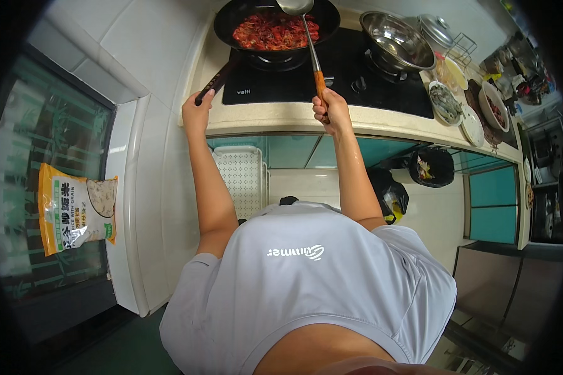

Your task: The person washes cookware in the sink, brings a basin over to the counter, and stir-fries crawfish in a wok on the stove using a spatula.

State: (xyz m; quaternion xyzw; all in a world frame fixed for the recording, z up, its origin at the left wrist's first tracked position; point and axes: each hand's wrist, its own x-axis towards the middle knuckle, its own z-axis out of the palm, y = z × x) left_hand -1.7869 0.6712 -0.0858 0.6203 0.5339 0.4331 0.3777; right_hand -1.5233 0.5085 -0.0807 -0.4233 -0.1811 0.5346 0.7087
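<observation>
My left hand (198, 110) grips the dark handle (216, 82) of a black wok (223, 31), which sits on the left burner of a black gas hob (281, 87). Red crayfish (276, 32) lie heaped in the wok. In my right hand (333, 110) is the wooden handle of a metal wok ladle (312, 46). The ladle's bowl is tilted over the far right part of the wok, above the crayfish. Whether it touches anything there I cannot tell.
A steel basin (397, 39) rests on the right burner. Further right stand a plate of raw shrimp (445, 103), a white lid or plate (472, 125) and a white oval bowl (495, 106). Below are a white plastic basket (238, 176) and a lined bin (431, 167). A tiled wall (162, 140) borders the left.
</observation>
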